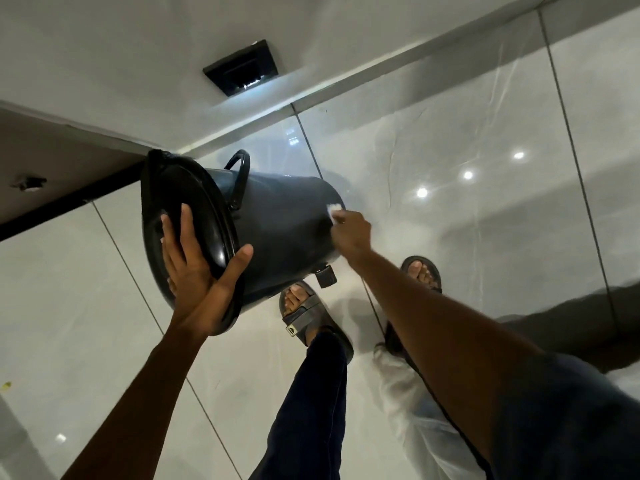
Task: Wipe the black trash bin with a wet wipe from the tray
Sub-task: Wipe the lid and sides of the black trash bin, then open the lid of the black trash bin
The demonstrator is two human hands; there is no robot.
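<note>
The black trash bin (277, 216) is tipped over towards me, its lid (187, 216) facing left and its carrying handle (239, 174) on top. My left hand (197, 268) lies flat on the lid, fingers spread, thumb hooked over the rim, steadying the bin. My right hand (349, 233) presses a small white wet wipe (334, 211) against the bin's side near its base. A foot pedal (326, 276) sticks out under the bin. The tray is out of view.
Glossy white floor tiles (485, 188) reflect ceiling lights. A white wall with a black square plate (241, 67) stands behind the bin. A dark panel edge (69, 174) runs at left. My sandalled feet (304, 313) stand just below the bin.
</note>
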